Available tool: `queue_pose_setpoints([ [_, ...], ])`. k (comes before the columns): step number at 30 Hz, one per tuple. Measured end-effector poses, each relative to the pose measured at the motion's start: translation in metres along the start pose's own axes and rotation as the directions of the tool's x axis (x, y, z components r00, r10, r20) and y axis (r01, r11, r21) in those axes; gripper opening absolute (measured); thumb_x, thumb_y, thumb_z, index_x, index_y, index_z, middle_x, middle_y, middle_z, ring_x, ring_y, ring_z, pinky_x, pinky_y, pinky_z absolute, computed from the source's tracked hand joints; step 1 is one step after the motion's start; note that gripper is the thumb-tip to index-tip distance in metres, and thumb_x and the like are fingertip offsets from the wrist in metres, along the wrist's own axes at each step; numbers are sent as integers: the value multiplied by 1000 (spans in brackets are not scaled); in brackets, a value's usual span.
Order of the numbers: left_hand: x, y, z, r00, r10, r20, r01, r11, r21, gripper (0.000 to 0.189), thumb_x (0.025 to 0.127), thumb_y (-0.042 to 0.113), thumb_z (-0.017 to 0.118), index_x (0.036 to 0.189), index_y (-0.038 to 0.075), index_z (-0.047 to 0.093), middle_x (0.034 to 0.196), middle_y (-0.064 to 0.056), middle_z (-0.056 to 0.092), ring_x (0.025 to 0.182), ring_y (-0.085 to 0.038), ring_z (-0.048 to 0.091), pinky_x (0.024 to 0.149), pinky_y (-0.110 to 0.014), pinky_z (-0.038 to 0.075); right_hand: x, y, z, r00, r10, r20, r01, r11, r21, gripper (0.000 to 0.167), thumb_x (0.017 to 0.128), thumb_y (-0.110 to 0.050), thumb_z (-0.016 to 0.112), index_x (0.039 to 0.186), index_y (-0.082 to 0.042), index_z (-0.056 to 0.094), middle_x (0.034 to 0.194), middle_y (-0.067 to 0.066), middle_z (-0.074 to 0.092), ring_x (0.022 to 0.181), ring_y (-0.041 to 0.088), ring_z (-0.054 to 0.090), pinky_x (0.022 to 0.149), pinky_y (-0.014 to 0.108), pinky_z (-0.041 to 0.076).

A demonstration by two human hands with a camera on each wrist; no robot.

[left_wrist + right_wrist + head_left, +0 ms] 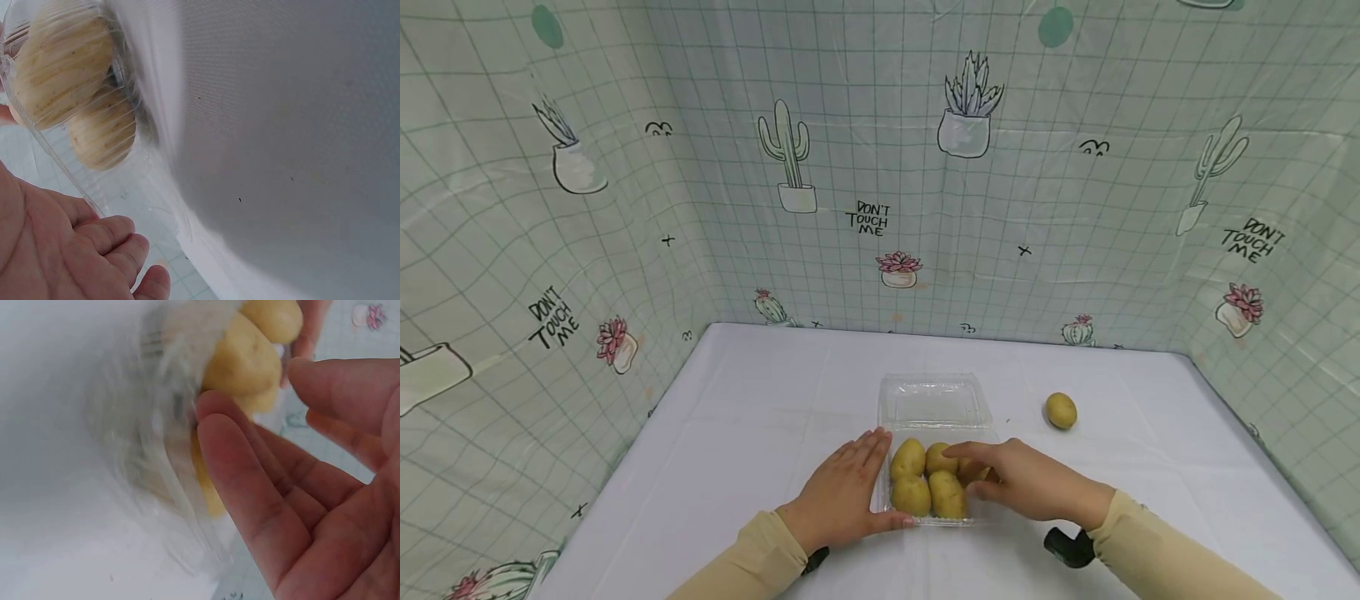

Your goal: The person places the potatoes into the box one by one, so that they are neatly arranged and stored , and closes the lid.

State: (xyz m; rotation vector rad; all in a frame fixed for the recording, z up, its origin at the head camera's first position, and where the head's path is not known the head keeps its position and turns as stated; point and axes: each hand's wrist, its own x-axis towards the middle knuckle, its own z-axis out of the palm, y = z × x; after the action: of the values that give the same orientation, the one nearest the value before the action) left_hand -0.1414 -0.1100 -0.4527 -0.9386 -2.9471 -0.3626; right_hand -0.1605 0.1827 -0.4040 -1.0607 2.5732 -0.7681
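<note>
A clear plastic clamshell box (942,522) stands with its lid (934,402) folded back, away from me. Several yellow potatoes (948,496) sit close together inside it. My left hand (842,492) lies along the box's left side, fingers stretched out and thumb at the front rim. Over the right part of the box, my right hand (1018,479) reaches in with fingers and thumb apart. A potato (969,468) there is partly covered by those fingers. The right wrist view has the fingertips beside the potatoes (247,356), with nothing in the palm.
One loose potato (1061,411) lies on the white-covered table (790,383), right of the box and farther back. A curtain (865,158) printed with cacti surrounds the table at the back and both sides. A black strap piece (1069,547) hangs beneath my right wrist.
</note>
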Motion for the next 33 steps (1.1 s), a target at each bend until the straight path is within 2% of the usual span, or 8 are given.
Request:
queue_pose_setpoints([
  [7,0,-1,1,1000,-3,4,3,1000,13,108,86,79,50,155,-2,29,159,-16,31,146,-29,29,117,-43,27,-15,8,-24,996,-20,-92,20,1000,-8,45,96,-10,67,139,-17,57,111,5,71,81,5,63,69,27,55],
  [13,0,-1,2,1000,1,1,-1,1000,14,109,85,81,48,155,-2,29,158,-16,32,146,-29,29,117,-42,27,-34,33,-40,985,59,-165,-72,995,-70,44,95,-11,68,137,-16,59,109,3,70,81,5,62,69,26,54],
  [20,0,-1,3,1000,-2,2,2,1000,23,109,86,80,48,155,-2,29,158,-16,31,146,-29,29,117,-42,27,-55,68,-60,962,136,-236,-173,975,-142,41,95,-12,69,135,-11,60,104,-3,69,82,7,62,68,28,54],
  [26,0,0,2,1000,-5,4,5,1000,25,108,86,78,50,155,-2,29,158,-16,31,146,-29,29,117,-42,27,-67,90,-70,941,229,-248,-270,952,-145,44,94,-11,69,137,-6,57,106,2,69,81,10,63,66,29,53],
  [33,0,-1,3,1000,-1,2,1,1000,25,109,86,80,48,155,-1,29,158,-16,32,145,-29,30,117,-42,27,-68,106,-72,928,263,-263,-312,936,-163,47,93,-11,70,137,-4,57,109,9,68,83,15,63,67,32,53],
])
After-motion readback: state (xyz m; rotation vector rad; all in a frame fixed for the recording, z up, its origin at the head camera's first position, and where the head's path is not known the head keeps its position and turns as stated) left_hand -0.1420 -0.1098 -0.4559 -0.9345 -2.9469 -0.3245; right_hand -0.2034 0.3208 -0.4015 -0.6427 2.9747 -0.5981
